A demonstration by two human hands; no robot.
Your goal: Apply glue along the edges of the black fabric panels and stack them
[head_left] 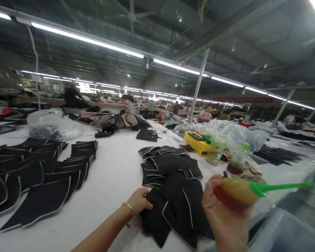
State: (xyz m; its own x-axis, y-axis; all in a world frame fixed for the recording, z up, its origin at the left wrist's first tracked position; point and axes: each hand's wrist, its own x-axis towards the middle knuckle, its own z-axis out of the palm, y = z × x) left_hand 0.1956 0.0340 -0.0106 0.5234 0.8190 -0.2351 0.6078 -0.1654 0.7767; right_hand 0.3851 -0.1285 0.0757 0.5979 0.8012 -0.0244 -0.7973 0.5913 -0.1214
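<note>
My left hand (139,201), with a bracelet at the wrist, pinches the left edge of a black piece (156,213) at the front of a loose pile. The overlapping black pieces (175,164) have pale edges and lie on the white table (112,168). On the right, my right hand (223,210) is wrapped round a squeeze bottle (236,194) of amber and reddish liquid. The bottle is tilted on its side above the table, its long green nozzle pointing right. Rows of similar black pieces (49,192) are fanned out at the left.
Behind the pile are a yellow box (196,144) with a phone on it, a jar (215,151) and a green-capped bottle (240,155). Plastic bags (54,124) and a black folded item (147,135) lie farther back. A blue-grey bin (288,227) stands front right. People work beyond.
</note>
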